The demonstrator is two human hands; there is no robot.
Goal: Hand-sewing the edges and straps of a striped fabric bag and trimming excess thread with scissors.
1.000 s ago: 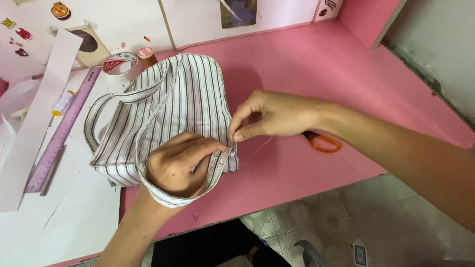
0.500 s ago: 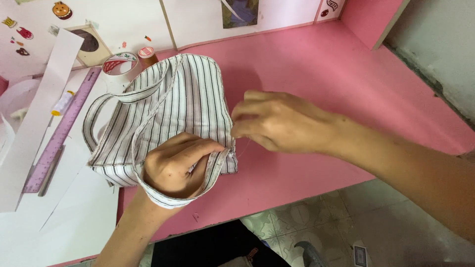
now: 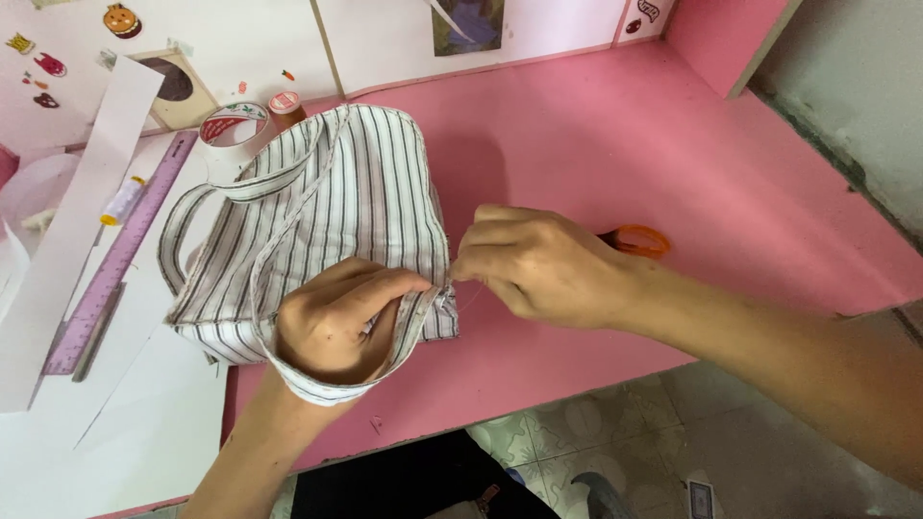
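Observation:
A white cloth bag with dark stripes [image 3: 327,211] lies on the pink desk [image 3: 615,135]. My left hand [image 3: 341,317] reaches through one of its strap loops and pinches the bag's near right corner. My right hand [image 3: 538,264] sits just right of that corner, fingertips pressed together at the fabric edge on a thin thread; a needle is too small to make out. Orange-handled scissors [image 3: 639,240] lie on the desk behind my right hand, mostly hidden by it.
A purple ruler [image 3: 120,255], white paper sheets [image 3: 67,231], a thread spool [image 3: 123,200], a tape roll [image 3: 234,125] and a small brown spool [image 3: 286,106] lie at the left. Sticker-covered white panels stand at the back. The desk's front edge drops to a tiled floor.
My right hand has turned over and lowered against the bag's corner, covering most of the scissors. My left hand has kept its hold on the corner.

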